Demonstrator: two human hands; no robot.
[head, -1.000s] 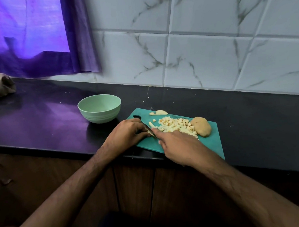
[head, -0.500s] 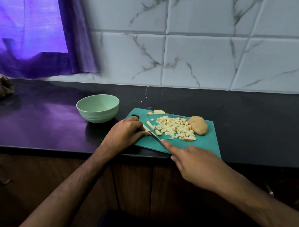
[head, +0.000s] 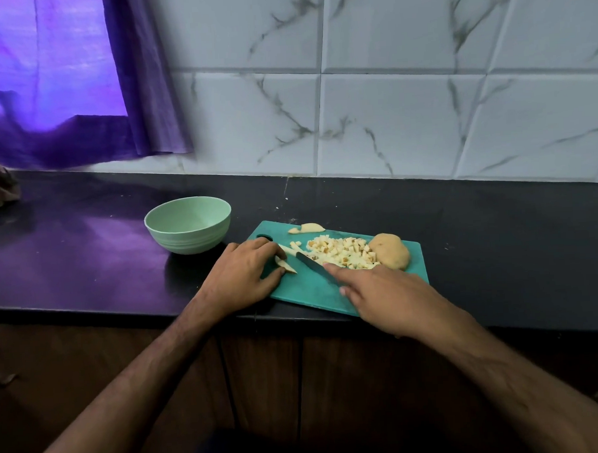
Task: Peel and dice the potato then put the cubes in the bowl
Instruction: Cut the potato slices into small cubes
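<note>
Left hand [head: 245, 273]: palm down, fingertips pinching potato strips [head: 287, 261] at left end of cutting board [head: 304, 291]. Right hand [head: 382, 291]: closed around knife [head: 313, 265], forefinger laid along spine. Blade long axis diagonal, tip toward strips. Cube pile [head: 343, 251], unpeeled potato [head: 391, 254] on board. Bowl [head: 188, 224] left, apart. Black counter [head: 86, 242]; marbled tiles [head: 389, 119].

One bowl [head: 188, 224], one knife [head: 312, 264], two hands [head: 240, 276]
</note>
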